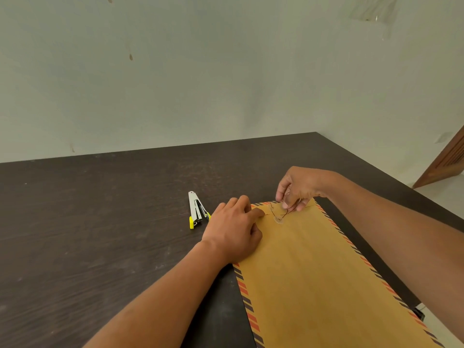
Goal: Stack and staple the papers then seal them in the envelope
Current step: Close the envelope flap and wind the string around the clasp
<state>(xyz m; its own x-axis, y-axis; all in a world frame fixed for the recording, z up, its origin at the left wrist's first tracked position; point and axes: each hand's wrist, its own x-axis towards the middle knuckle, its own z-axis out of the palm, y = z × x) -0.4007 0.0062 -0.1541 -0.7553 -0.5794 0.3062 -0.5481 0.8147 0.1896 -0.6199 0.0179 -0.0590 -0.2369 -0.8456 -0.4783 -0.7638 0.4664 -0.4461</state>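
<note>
Head view is showing a long kraft-brown paper envelope (326, 285) with red-and-black diagonal striping along its edges, lying flat on a dark wood-grain table (100, 222). The envelope is occupying the near right part of the surface, running from the near edge of the frame toward the far right corner, and its right border is lying close to the table's right edge. Its flap is sitting folded down at the far end, where two small round closure discs (275, 215) are showing one behind the other.

The left hand (236, 232) is resting on the envelope's left border near the flap, fingers loosely curled and the forefinger pressing flat on the paper; it is grasping nothing. The right hand (297, 188) is hovering over the flap end, fingertips pinching a thin dark string (286, 212) that is running down to the discs.

Just left of the left hand, apart from the envelope, a small silver metal stapler with yellow end caps (197, 210) is lying on the table with its arms spread in a narrow V. Left of the stapler, the tabletop is showing faint dust marks and streaks. Beyond the far edge, a pale, stained wall (200, 71) is rising.
</note>
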